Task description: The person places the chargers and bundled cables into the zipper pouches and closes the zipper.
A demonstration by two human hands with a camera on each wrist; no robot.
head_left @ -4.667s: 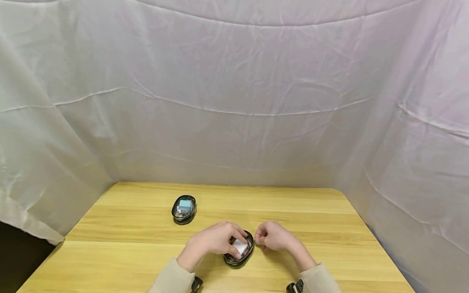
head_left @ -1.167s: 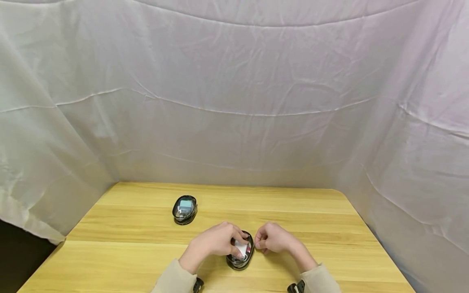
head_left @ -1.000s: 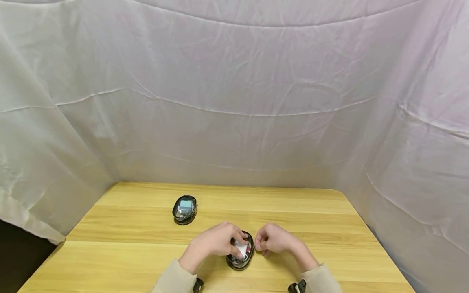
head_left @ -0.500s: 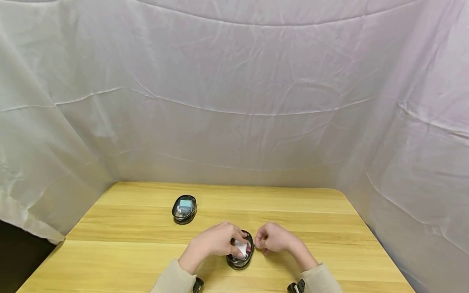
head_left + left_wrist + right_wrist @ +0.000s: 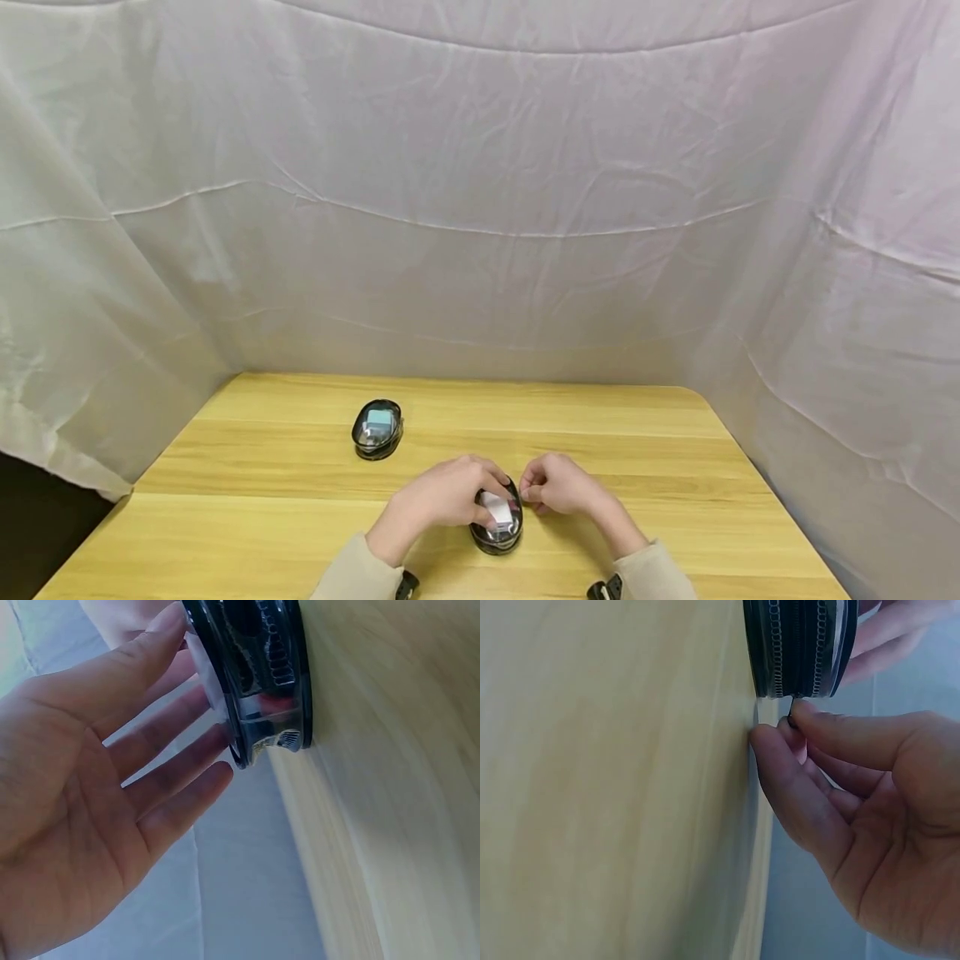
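Note:
A clear oval zipper pouch with black edging (image 5: 505,537) stands on the near middle of the table, a white item and something dark showing through its top. My left hand (image 5: 446,493) grips it from above, thumb and fingers on the top rim. In the left wrist view, something red shows inside the pouch (image 5: 262,675). My right hand (image 5: 561,485) is close at the pouch's right side. Between thumb and index finger it pinches the small zipper pull (image 5: 792,720), at the end of the zipper (image 5: 799,645) along the pouch's side wall.
A second clear oval pouch with black edging (image 5: 377,450), a light blue item inside, lies farther back and left on the wooden table (image 5: 637,433). Pale cloth (image 5: 480,292) hangs around the back and sides of the table.
The held pouch has shifted slightly to the right and turned a little, with my left hand still on it. My right hand stays at its right side. The second pouch has not moved.

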